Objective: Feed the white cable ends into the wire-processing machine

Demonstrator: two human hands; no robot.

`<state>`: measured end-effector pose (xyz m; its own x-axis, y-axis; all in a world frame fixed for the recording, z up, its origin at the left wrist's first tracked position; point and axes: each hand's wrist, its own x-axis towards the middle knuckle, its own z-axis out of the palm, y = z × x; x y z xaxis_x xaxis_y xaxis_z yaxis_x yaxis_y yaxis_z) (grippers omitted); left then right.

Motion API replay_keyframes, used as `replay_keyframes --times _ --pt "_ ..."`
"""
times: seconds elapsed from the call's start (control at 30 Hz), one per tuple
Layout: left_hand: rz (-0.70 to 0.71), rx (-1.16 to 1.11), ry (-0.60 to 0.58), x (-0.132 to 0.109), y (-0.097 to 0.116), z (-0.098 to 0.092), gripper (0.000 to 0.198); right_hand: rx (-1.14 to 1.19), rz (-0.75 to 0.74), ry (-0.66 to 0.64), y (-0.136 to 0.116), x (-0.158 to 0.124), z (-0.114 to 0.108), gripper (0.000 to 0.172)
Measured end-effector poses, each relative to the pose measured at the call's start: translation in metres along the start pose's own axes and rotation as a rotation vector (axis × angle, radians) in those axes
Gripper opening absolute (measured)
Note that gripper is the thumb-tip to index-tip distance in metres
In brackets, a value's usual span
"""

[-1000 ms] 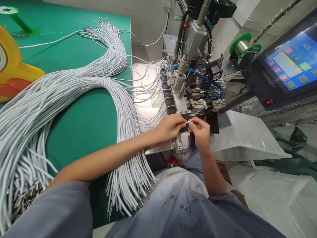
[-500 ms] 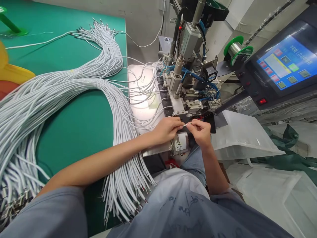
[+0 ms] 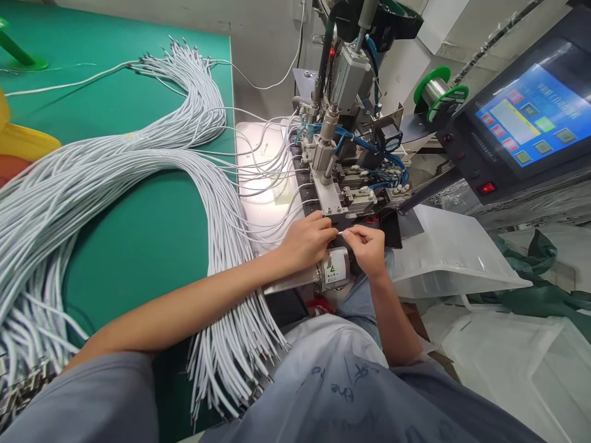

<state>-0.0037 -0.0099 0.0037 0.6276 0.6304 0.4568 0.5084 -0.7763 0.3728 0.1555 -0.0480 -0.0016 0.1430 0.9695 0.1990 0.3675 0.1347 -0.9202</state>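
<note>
My left hand (image 3: 310, 239) pinches a white cable close to its end, just in front of the machine (image 3: 329, 157). The fingertips of my right hand (image 3: 368, 246) are closed on the tip of that same cable (image 3: 340, 232), so only a short white piece shows between the hands. Several other white cables run from the big bundle (image 3: 221, 209) into a dark row of slots (image 3: 302, 175) on the machine's left side. Below my hands sits a metal cylinder with a white label (image 3: 335, 266).
A green-topped table (image 3: 138, 227) carries the cable bundles at left. A lit touch screen (image 3: 530, 120) and a wire spool with green flanges (image 3: 436, 92) stand at right. Below them is a translucent plastic bin (image 3: 455, 246). A yellow object (image 3: 28, 140) lies at the far left.
My right hand has shifted slightly left, closer to my left hand. Both hands keep their pinch on the cable. The whole view has moved a little.
</note>
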Motion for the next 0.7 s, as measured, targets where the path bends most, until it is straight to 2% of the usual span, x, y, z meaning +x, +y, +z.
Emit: replay_keyframes --times 0.1,0.17,0.23,0.37,0.43,0.7 --pt "-0.174 -0.256 -0.002 0.001 0.002 0.001 0.012 0.074 -0.006 0.135 -0.001 -0.004 0.011 0.024" --pt "-0.227 -0.338 -0.044 0.002 0.003 0.001 0.010 0.092 -0.001 0.192 -0.001 -0.005 0.017 0.025" --pt "-0.216 -0.278 -0.128 0.002 0.002 0.001 0.014 0.084 0.027 0.178 0.005 -0.005 0.017 0.026" --pt "-0.130 0.032 -0.396 0.004 -0.002 0.003 0.028 0.095 0.137 0.056 0.029 0.001 0.007 0.021" --pt "-0.102 0.129 -0.482 0.005 -0.005 0.004 0.031 0.124 0.207 0.025 0.041 0.004 0.002 0.021" --pt "-0.036 0.179 -0.518 0.004 -0.009 0.008 0.034 0.232 0.349 -0.047 0.055 0.007 0.008 0.020"
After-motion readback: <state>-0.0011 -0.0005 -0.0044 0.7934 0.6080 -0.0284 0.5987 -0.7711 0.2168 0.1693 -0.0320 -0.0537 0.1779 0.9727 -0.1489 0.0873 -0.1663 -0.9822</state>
